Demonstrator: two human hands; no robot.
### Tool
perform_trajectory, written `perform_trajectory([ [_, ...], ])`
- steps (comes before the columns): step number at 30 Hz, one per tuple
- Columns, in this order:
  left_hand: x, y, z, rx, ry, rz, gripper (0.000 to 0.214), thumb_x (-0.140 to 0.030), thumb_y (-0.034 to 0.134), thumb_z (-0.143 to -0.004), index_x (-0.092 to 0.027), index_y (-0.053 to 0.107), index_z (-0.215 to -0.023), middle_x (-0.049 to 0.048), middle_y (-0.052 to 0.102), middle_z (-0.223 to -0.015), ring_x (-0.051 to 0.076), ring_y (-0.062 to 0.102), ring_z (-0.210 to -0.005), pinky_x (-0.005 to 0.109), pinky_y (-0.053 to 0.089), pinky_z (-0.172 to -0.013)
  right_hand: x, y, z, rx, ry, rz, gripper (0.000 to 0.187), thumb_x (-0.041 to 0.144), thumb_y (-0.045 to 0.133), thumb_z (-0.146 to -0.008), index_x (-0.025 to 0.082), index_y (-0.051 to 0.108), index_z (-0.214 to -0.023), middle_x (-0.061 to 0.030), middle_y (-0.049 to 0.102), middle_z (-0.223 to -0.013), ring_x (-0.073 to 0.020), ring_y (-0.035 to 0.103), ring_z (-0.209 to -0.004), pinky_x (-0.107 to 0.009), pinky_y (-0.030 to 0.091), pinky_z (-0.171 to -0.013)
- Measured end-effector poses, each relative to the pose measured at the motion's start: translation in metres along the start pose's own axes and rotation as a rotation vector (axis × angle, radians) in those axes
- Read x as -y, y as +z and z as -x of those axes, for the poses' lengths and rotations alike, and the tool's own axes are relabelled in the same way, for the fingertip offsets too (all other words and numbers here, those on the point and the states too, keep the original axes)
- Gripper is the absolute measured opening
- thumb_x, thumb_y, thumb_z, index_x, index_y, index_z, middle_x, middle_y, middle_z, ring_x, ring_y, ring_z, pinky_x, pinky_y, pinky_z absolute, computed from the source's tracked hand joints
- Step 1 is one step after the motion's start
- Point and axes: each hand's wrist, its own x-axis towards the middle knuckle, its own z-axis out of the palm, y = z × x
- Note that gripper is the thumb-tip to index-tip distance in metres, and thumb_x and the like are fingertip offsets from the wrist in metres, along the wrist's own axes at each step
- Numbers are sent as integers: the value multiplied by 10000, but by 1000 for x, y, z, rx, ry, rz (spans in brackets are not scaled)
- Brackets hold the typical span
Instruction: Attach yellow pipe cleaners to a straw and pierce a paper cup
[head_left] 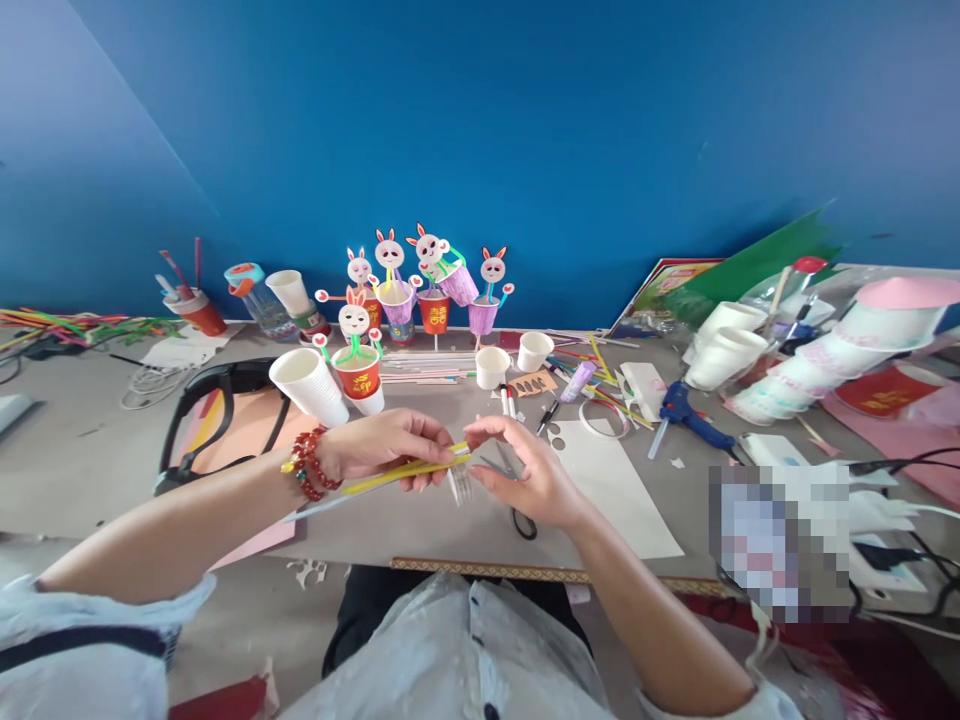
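Left hand point(394, 440): fingers closed on yellow straws point(397, 471), above table point(420, 532). Right hand point(534, 472): fingers parted by their tip, contact unclear. Straws look light, bendy, crushable; best pinched softly near an end.

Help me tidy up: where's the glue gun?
The glue gun lies right of centre in the head view, between the white sheet and the pink-topped tower.
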Motion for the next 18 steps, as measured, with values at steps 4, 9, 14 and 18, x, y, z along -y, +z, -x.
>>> perform_trajectory([
  [4, -2, 1, 2, 15, 28, 20, 199, -316, 752, -776, -147, 649, -798, 8, 658, -704, 76, 575, -531, 183, 449, -490, 0, 4, 0, -13, 15, -17, 311, 267, 648, -882, 245, 556, -1178, -52, 688, -1026, -209, 650, -963, -351, 484, -899],
  [9, -5, 1, 4, 24, 2, -14, 220, -342, 747, -785, -146, 650, -803, 5, 651, -670, 75, 567, -509, 178, 450, -490, 3, 4, 2, -14, -2, -39, 309, 199, 614, -885, 253, 547, -1182, -32, 677, -976, -190, 646, -917, -342, 477, -890],
  [14, -5, 2, 5, 41, 6, -14, 223, -349, 741, -794, -149, 646, -822, 3, 645, -662, 72, 562, -499, 175, 444, -484, 6, 3, 1, -30, 6, -60, 297, 273, 619, -906, 254, 551, -1194, -49, 666, -1009, -200, 632, -936, -339, 495, -865],
  [18, -7, 3, 5, 26, 1, -7, 234, -345, 764, -766, -148, 646, -813, 5, 659, -675, 75, 568, -505, 180, 441, -479, 5, 5, 2, -88, 3, -149, 258, 280, 616, -920, 240, 561, -1169, -48, 667, -978, -187, 638, -909, -327, 515, -849],
])
